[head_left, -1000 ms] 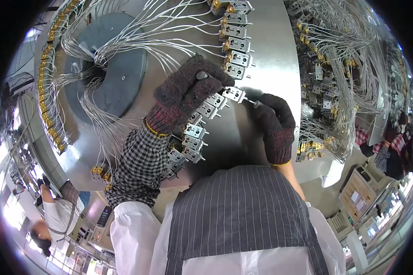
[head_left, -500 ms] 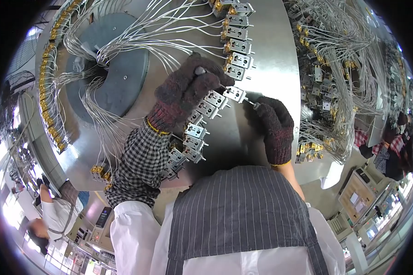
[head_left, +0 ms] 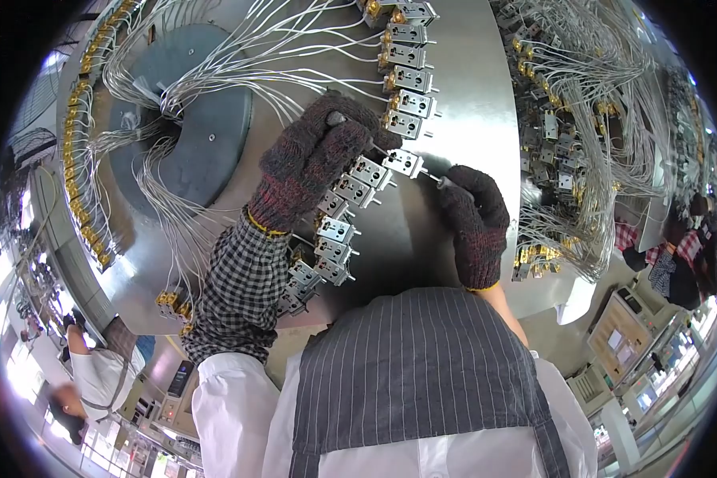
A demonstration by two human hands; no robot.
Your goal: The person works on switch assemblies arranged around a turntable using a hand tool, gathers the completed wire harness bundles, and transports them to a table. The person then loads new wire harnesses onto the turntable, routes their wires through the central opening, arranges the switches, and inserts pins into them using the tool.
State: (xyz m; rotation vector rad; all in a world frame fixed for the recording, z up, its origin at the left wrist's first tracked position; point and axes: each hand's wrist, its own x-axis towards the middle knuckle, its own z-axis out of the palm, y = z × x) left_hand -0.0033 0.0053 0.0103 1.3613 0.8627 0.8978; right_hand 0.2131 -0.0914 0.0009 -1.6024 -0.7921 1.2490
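My left hand, in a dark knitted glove, is closed round a thin tool whose tip points at a small metal block. My right hand, gloved too, pinches a small thin rod at the block's right side. This block stands out a little from a curved row of similar metal blocks that runs along the round metal table. White wires lead from the brass ends of the row to a grey disc. The palm of each hand is hidden.
On the right hang dense bundles of wires with more metal blocks. Brass fittings line the table's left edge. A person in a white shirt is at the lower left, and another person's checked sleeve shows at the far right.
The table with its row of blocks has shifted slightly left in view, and my left hand has moved slightly left with it. My right hand stays at the same block.
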